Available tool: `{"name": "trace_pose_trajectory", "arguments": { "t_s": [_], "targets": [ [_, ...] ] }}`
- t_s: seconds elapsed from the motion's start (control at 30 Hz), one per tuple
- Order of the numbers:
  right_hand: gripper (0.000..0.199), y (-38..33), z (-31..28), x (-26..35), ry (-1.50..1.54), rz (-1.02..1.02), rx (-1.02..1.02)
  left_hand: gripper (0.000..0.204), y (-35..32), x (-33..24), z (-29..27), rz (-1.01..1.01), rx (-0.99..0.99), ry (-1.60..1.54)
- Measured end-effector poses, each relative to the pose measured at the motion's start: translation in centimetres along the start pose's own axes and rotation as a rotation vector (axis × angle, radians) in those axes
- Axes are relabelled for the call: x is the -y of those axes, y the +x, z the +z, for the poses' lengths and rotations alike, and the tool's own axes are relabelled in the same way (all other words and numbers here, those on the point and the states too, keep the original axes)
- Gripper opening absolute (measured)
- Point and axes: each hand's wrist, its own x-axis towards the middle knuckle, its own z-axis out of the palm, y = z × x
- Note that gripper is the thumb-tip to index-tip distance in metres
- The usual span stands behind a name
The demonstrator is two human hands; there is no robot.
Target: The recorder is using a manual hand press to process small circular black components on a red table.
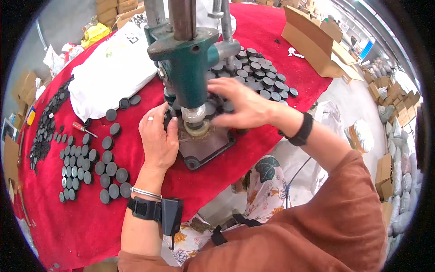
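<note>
A green press stands on the table in front of me, its ram down on a pale round seat above a grey metal base plate. A black round piece shows between ram and seat. My left hand is at the left side of the ram, thumb and fingers apart, fingertips near dark pieces behind the press. From the right, my right hand reaches around the press with thumb and fingers spread. Its fingertips are over black round caps, partly hidden behind the column, and I see nothing held.
Black discs are heaped behind the press at right. Several black caps lie at left beside a red-handled screwdriver and a pile of small black parts. A white sack and a cardboard box rest on the red cloth.
</note>
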Motion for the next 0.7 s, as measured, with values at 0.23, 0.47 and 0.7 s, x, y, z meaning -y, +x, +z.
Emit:
{"name": "trace_pose_trajectory", "arguments": {
  "t_s": [0.23, 0.47, 0.7],
  "targets": [
    [0.063, 4.3, 2.5, 1.1, -0.06, -0.168, 0.085, 0.05, -0.5, -0.7, -0.2, -0.121, 0.153, -0.153],
    [0.043, 3.3, 2.5, -2.2, -0.238, -0.187, 0.032, 0.042, -0.3, -1.0, 0.3, -0.327, -0.019, -0.392],
    [0.037, 3.6, 0.8, -7.8, -0.591, -0.063, -0.033, 0.037, -0.5, -0.6, 0.4, -0.274, 0.002, -0.319]
  ]
}}
